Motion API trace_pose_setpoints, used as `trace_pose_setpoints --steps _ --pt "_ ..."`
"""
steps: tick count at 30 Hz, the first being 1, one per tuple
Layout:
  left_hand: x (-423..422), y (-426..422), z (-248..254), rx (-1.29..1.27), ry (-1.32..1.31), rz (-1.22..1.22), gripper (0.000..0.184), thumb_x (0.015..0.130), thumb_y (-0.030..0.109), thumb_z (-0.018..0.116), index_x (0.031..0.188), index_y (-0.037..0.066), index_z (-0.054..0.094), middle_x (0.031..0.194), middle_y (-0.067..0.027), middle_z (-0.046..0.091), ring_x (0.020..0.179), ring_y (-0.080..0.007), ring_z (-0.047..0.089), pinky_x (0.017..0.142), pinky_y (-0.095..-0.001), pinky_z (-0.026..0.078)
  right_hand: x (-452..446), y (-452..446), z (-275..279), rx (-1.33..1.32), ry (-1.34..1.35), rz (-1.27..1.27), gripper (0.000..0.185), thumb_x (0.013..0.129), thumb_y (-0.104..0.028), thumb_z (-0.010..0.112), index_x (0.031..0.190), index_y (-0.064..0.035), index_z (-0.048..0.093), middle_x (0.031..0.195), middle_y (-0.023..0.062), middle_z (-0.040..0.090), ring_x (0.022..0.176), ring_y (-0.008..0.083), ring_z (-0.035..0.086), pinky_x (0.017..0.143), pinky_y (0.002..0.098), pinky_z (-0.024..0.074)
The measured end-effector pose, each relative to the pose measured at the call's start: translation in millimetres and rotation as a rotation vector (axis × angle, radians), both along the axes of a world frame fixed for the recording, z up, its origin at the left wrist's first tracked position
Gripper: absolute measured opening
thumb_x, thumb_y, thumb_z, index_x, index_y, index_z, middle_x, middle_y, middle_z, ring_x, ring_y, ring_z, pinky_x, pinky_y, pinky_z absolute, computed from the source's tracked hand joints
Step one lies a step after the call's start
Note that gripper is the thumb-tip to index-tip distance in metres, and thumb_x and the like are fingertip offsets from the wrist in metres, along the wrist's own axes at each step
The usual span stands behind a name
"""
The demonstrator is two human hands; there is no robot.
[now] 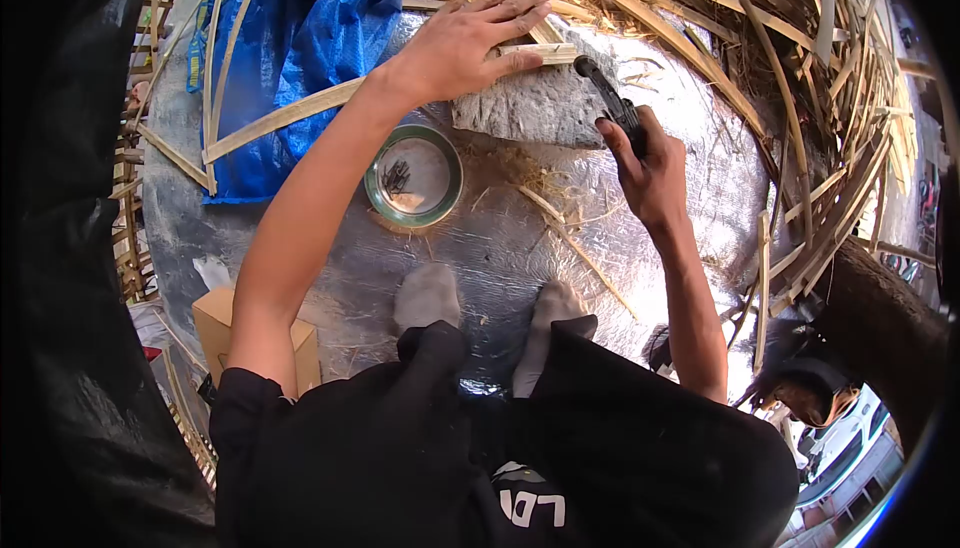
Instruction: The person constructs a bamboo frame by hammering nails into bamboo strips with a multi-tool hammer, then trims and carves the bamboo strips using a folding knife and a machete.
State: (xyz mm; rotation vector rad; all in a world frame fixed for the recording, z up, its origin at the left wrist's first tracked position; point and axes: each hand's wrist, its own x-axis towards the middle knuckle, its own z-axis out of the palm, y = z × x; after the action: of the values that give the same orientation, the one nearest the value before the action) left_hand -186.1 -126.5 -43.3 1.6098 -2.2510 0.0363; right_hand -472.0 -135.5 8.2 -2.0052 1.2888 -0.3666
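Note:
My left hand [468,45] lies with fingers stretched out over crossing bamboo strips [285,116], pressing them near a rough grey block [535,110]. The thumb rests along a strip end on top of the block. My right hand [652,163] is closed around a black hammer [607,90], whose round head is beside the strip end at the block's right side. A green-rimmed bowl [457,183] sits on the floor below my left hand, with a small pile of dark nails [397,177] in it.
A blue tarp sheet [330,38] lies at the upper left. Many bamboo strips [860,118] are heaped along the top and right. My feet [428,295] rest on the shiny floor sheet [340,258]. A cardboard box [305,353] stands behind my left forearm.

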Motion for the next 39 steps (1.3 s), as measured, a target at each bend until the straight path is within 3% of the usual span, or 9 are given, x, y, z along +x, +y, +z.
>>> trace_pose_setpoints --steps 8,17,23,25,26,29,31,37,39 --pt "4.5 0.2 -4.5 0.045 0.052 0.004 0.054 0.106 0.043 0.044 0.156 0.026 0.036 0.160 0.0051 0.037 0.153 -0.0146 0.021 0.127 -0.0505 0.007 -5.2 -65.1 5.8 -0.819 0.062 0.764 0.052 0.084 -0.063 0.067 0.092 -0.0121 0.059 0.067 0.0012 0.062 0.054 0.0163 0.057 0.049 0.0324 0.0464" --pt "-0.3 4.7 5.6 0.046 0.012 -0.010 0.051 0.106 0.031 0.041 0.156 0.023 0.037 0.161 0.0035 0.037 0.151 -0.0152 0.026 0.126 -0.0516 0.007 18.4 -75.6 -20.6 -0.548 0.237 0.503 0.053 0.091 -0.060 0.063 0.096 -0.0065 0.063 0.066 0.0061 0.062 0.050 0.0231 0.057 0.046 0.0374 0.0434" --pt "2.0 3.6 5.6 0.057 -0.009 0.004 0.051 0.106 0.033 0.040 0.157 0.025 0.035 0.161 0.0035 0.035 0.151 -0.0138 0.026 0.127 -0.0493 0.007 19.6 -70.6 -19.5 -0.768 -0.190 0.567 0.056 0.089 -0.066 0.057 0.092 -0.0098 0.062 0.061 -0.0001 0.062 0.048 0.0089 0.052 0.040 0.0288 0.0429" --pt "-1.4 0.2 6.5 -0.200 -0.015 -0.036 0.046 0.103 0.043 0.043 0.128 0.010 0.063 0.133 -0.0106 0.065 0.126 -0.0229 0.059 0.113 -0.0524 0.037 18.0 -74.5 -22.0 -0.536 0.271 0.481 0.059 0.092 -0.067 0.051 0.092 -0.0087 0.062 0.059 0.0006 0.059 0.047 0.0108 0.052 0.039 0.0294 0.0410" --pt "2.7 -0.2 7.6 0.235 0.139 -0.059 0.055 0.102 0.032 0.039 0.152 0.008 0.043 0.161 -0.0037 0.037 0.153 -0.0191 0.022 0.124 -0.0511 -0.006 14.4 -74.9 -19.9 -0.639 0.156 0.505 0.060 0.092 -0.067 0.051 0.092 -0.0086 0.061 0.059 0.0009 0.059 0.047 0.0109 0.052 0.040 0.0293 0.0413" --pt "3.1 6.4 -0.9 0.101 0.160 -0.058 0.053 0.103 0.033 0.039 0.148 0.007 0.047 0.157 -0.0066 0.043 0.150 -0.0208 0.031 0.125 -0.0527 0.004 2.7 -78.7 -22.1 -0.810 -0.256 0.595 0.059 0.091 -0.067 0.054 0.092 -0.0090 0.061 0.060 0.0015 0.058 0.048 0.0117 0.052 0.041 0.0295 0.0425" --pt "4.8 5.3 1.6 0.136 0.189 -0.052 0.054 0.103 0.032 0.038 0.150 0.007 0.045 0.158 -0.0071 0.042 0.150 -0.0212 0.030 0.125 -0.0527 0.004 7.8 -67.9 -17.1 -0.713 0.247 0.457 0.055 0.090 -0.066 0.058 0.093 -0.0108 0.061 0.063 0.0032 0.062 0.050 0.0147 0.057 0.043 0.0318 0.0446" --pt "3.9 6.6 2.4 0.138 0.155 -0.051 0.056 0.104 0.034 0.033 0.153 0.007 0.039 0.162 -0.0064 0.035 0.152 -0.0203 0.025 0.126 -0.0523 0.003 10.2 -69.0 -15.5 -0.743 -0.119 0.531 0.050 0.091 -0.058 0.064 0.094 -0.0077 0.060 0.062 0.0031 0.064 0.048 0.0153 0.060 0.040 0.0331 0.0455" --pt "4.2 4.7 3.0 0.125 0.131 -0.062 0.056 0.105 0.035 0.032 0.154 0.008 0.037 0.163 -0.0060 0.033 0.153 -0.0194 0.023 0.126 -0.0523 0.001 20.4 -65.1 -3.4 -0.384 0.403 0.355 0.047 0.092 -0.050 0.068 0.092 -0.0043 0.059 0.057 0.0048 0.064 0.045 0.0175 0.059 0.042 0.0342 0.0463"
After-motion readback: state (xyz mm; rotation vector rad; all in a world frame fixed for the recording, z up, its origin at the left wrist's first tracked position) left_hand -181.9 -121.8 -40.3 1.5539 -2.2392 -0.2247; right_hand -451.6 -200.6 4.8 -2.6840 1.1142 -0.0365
